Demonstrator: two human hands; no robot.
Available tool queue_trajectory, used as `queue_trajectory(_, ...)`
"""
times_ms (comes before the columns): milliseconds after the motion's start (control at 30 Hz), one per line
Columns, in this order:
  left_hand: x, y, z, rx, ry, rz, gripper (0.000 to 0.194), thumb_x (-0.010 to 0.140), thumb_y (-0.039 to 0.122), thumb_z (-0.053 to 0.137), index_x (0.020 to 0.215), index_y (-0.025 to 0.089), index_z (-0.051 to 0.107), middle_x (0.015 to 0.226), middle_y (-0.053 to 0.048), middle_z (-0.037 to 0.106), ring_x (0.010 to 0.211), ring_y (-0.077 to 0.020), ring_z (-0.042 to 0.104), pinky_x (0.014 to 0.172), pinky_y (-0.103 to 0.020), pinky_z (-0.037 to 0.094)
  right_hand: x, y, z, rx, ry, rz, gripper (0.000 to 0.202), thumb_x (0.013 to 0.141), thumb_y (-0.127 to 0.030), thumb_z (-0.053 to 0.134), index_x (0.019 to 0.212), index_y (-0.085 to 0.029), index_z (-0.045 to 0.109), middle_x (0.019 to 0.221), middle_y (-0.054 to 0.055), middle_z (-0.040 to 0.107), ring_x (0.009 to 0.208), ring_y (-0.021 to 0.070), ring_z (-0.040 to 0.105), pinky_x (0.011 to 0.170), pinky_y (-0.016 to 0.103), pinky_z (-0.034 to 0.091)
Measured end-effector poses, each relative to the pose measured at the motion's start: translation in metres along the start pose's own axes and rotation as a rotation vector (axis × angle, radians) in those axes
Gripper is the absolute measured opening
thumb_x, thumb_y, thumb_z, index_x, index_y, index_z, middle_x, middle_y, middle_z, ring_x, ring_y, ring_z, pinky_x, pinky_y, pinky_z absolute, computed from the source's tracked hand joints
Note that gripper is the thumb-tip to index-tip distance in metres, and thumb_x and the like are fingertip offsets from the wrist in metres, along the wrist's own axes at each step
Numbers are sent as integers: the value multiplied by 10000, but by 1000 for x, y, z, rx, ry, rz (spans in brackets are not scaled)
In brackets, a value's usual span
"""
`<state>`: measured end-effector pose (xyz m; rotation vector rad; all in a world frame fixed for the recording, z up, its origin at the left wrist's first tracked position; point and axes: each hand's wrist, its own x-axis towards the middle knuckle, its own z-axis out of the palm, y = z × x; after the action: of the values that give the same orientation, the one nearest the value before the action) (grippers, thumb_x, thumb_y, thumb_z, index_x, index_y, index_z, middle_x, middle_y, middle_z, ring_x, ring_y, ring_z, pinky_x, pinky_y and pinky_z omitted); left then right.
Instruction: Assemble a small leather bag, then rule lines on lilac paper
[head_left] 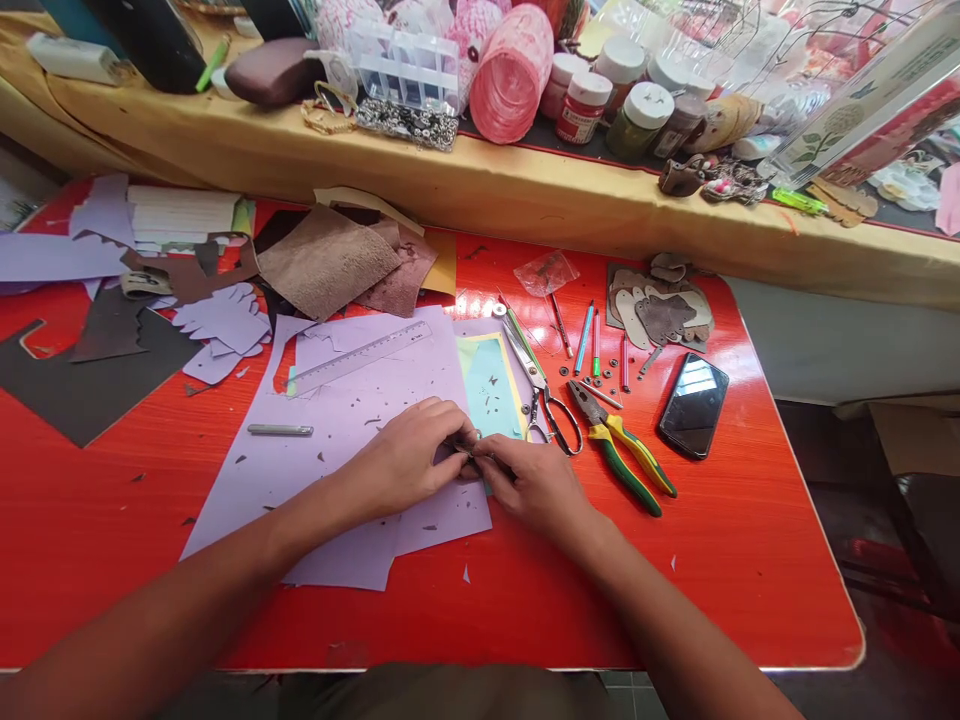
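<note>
My left hand (pixel 427 446) and my right hand (pixel 534 478) meet over the right edge of the purple paper (pixel 360 400). Both are closed, with fingertips pinched around a small dark piece (pixel 470 460) that is mostly hidden by the fingers; its kind I cannot make out. Just beyond the right hand lie scissors (pixel 536 375) with black-and-silver handles. Pliers (pixel 622 450) with green and yellow grips rest to the right of them. A clear ruler (pixel 360 357) and a grey metal rod (pixel 280 430) lie on the purple paper, among dark scraps.
Brown leather pieces (pixel 330 262) and purple cut-outs (pixel 225 320) cover the table's left and back. Pens (pixel 584 338), small dark rings and cut leather shapes (pixel 664 312) lie at the back right, near a phone (pixel 694 405). Paint jars (pixel 583 108) crowd the raised shelf behind.
</note>
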<state>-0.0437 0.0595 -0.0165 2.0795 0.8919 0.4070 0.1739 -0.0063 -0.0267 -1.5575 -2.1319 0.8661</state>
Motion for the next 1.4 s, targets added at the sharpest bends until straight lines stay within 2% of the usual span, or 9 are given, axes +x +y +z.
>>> queue_trajectory(100,-8,2,-3,-27,7,9,126,968,203,649,1083,244,618,1131,-42,687,1096,-251,617,955,-421,510,0,0,1,10,10,-5,164,1029,-227,585,1036,-244,747,895,12,814,713,162,695,629,242,369)
queue_trajectory(200,-16,3,-1,-12,32,34,159,977,177,629,1114,253,606,1172,-45,687,1133,-253,620,997,-433,501,1,0,2,20,23,-10,170,1030,-229,589,1060,-250,755,913,10,825,724,164,712,645,243,388)
queue_trajectory(367,-19,2,5,16,69,28,162,966,141,603,1081,255,602,1133,-41,705,1096,-250,638,976,-425,509,2,1,3,49,39,2,172,1023,-238,610,1100,-259,762,943,0,838,747,168,741,667,245,417)
queue_trajectory(600,-17,1,6,18,67,23,145,952,126,600,1037,242,604,1100,-36,706,1067,-246,629,965,-433,506,1,2,2,84,16,-12,180,1021,-216,600,1072,-247,770,977,8,841,768,159,740,691,234,446)
queue_trajectory(867,-18,-2,5,95,51,84,162,988,137,584,1098,238,647,1134,-53,711,1098,-250,631,985,-431,509,1,0,0,29,-10,-27,200,1046,-237,602,1141,-248,779,977,24,849,784,165,752,675,235,435)
queue_trajectory(1067,-19,-2,4,124,32,111,167,1002,136,569,1098,234,664,1128,-51,711,1096,-252,628,988,-431,495,0,0,-3,-60,-51,-46,217,1072,-256,571,1108,-233,784,960,35,841,805,179,761,663,252,407)
queue_trajectory(1233,-20,-3,5,166,27,124,158,1030,162,546,1088,231,676,1143,-61,704,1091,-251,627,971,-428,499,-4,1,-7,-138,-80,-83,266,1099,-280,532,1224,-245,764,1022,48,849,807,182,758,638,265,372)
queue_trajectory(1400,-23,-4,7,311,63,236,184,1074,178,517,1121,198,694,1125,-88,717,1046,-250,655,949,-431,531,-8,1,-7,-275,-119,-148,276,1105,-245,496,1215,-228,748,914,49,830,716,175,713,581,295,290)
